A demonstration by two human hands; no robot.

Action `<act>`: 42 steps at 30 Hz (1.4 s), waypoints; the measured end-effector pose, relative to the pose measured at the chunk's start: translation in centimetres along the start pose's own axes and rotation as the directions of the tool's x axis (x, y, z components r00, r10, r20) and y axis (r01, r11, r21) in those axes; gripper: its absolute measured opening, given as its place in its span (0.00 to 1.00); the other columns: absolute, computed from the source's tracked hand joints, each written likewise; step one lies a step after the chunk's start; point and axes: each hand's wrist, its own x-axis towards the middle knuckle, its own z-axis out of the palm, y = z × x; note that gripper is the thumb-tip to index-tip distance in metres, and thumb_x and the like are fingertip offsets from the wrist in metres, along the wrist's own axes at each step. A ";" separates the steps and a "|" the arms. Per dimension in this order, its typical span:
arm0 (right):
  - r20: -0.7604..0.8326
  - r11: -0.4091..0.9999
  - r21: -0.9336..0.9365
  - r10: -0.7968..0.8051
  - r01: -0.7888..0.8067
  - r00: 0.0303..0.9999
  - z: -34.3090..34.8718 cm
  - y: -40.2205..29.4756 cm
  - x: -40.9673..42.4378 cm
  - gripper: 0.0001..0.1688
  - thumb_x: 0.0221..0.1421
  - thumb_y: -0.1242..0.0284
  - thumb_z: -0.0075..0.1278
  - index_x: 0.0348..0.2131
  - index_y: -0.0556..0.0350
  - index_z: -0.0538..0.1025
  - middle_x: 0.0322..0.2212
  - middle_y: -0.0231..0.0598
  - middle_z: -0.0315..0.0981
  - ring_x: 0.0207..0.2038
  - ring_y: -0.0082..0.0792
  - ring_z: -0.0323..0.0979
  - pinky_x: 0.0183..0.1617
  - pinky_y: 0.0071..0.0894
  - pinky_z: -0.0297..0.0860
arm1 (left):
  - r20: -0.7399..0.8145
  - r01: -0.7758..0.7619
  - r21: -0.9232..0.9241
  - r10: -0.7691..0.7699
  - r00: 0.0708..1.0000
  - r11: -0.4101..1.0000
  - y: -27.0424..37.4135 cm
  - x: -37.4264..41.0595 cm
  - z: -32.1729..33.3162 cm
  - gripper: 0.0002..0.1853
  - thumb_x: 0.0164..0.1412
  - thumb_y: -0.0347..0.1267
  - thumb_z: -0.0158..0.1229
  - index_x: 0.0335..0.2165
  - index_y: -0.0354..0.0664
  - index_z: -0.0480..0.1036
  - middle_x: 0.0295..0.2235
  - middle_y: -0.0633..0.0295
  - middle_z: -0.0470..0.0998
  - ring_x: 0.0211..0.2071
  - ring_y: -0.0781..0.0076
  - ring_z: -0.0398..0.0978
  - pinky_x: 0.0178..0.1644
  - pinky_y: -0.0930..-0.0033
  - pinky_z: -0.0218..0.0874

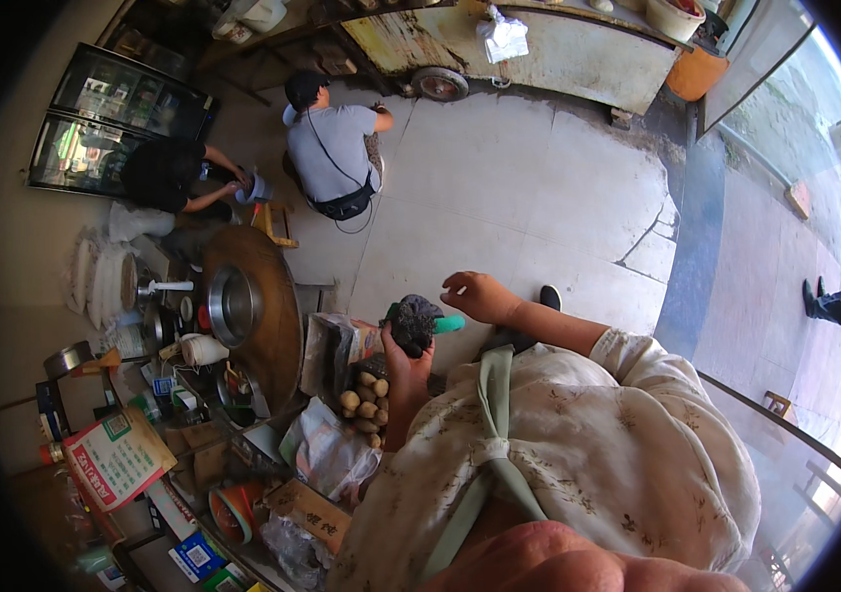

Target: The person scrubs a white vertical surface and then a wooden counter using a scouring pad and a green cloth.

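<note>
My left hand (407,354) holds a dark, rough-textured bundle (416,324) up in front of my body. From the bundle's right side sticks out a rounded green piece (449,323), perhaps a handle; what exactly the bundle is cannot be made out. Just right of it, apart from it, my right hand (486,294) hangs in the air with bent fingers. Whether something small lies between those fingers is unclear. Below my left wrist, several potatoes (366,403) are heaped beside a cardboard box (332,348) and a plastic bag (332,448).
A round wooden table (280,333) with a steel basin (232,305) stands left. Two people (335,152) crouch ahead; one reaches into a bucket (252,189) near a small stool (276,224). Beyond is a wheeled cart (539,55). Pale floor tiles (509,177) are cracked at right.
</note>
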 end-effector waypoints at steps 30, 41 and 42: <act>-0.118 0.890 -0.123 0.426 -0.439 0.897 -27.1 26.9 -8.4 0.21 0.58 0.63 0.56 0.45 0.59 0.79 0.36 0.48 0.81 0.38 0.43 0.80 0.44 0.39 0.75 | 0.044 0.322 0.448 -0.381 0.924 0.834 -16.8 7.4 31.7 0.22 0.59 0.51 0.61 0.47 0.55 0.74 0.45 0.66 0.79 0.44 0.67 0.76 0.44 0.59 0.69; 0.044 0.627 -0.473 0.719 -0.620 0.694 -38.9 36.9 -9.1 0.21 0.48 0.56 0.62 0.41 0.42 0.81 0.49 0.44 0.75 0.56 0.51 0.68 0.57 0.50 0.69 | 0.113 0.286 0.370 -0.348 0.931 0.884 -22.7 19.3 45.9 0.23 0.59 0.50 0.62 0.50 0.56 0.73 0.48 0.69 0.78 0.49 0.67 0.75 0.52 0.56 0.66; 0.024 0.613 -0.368 0.758 -0.699 0.651 -40.4 36.5 -8.2 0.12 0.50 0.61 0.59 0.36 0.41 0.81 0.40 0.43 0.79 0.48 0.48 0.75 0.53 0.47 0.71 | 0.112 0.288 0.367 -0.349 0.930 0.885 -23.0 19.6 46.9 0.24 0.59 0.50 0.63 0.50 0.55 0.73 0.48 0.69 0.78 0.50 0.67 0.75 0.53 0.56 0.66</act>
